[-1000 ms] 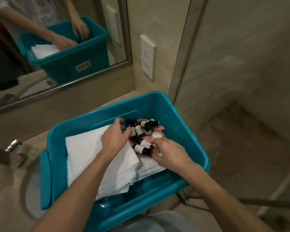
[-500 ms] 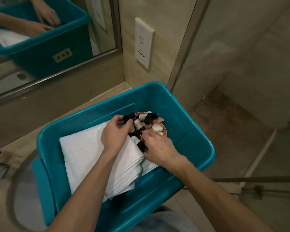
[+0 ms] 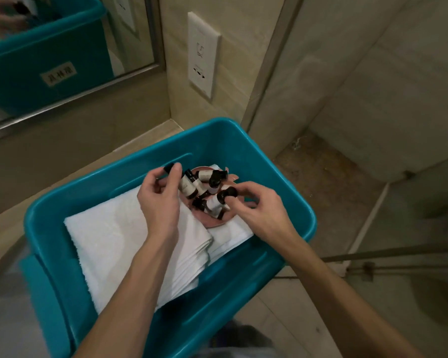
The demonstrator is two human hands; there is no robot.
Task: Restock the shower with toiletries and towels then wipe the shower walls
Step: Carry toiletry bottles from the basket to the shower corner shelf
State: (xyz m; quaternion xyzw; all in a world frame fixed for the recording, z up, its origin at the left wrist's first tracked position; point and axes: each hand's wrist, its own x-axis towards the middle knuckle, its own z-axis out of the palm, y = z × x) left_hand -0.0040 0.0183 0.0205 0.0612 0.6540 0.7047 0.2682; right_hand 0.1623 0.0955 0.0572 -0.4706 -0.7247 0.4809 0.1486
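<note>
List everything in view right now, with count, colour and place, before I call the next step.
bin: one, teal, on the beige counter near the wall corner.
towels: folded stack, count unclear, white, inside the bin.
dish: one, pink, on the towels at the bin's far right.
small bottles: about six, pale labels and black caps, heaped on the dish.
mirror: one, metal-framed, upper left wall, reflecting the bin.
socket plate: one, white, on the wall behind the bin.
left hand: grips one black-capped bottle at the dish's left edge.
right hand: pinches a bottle by its cap, over the dish.
</note>
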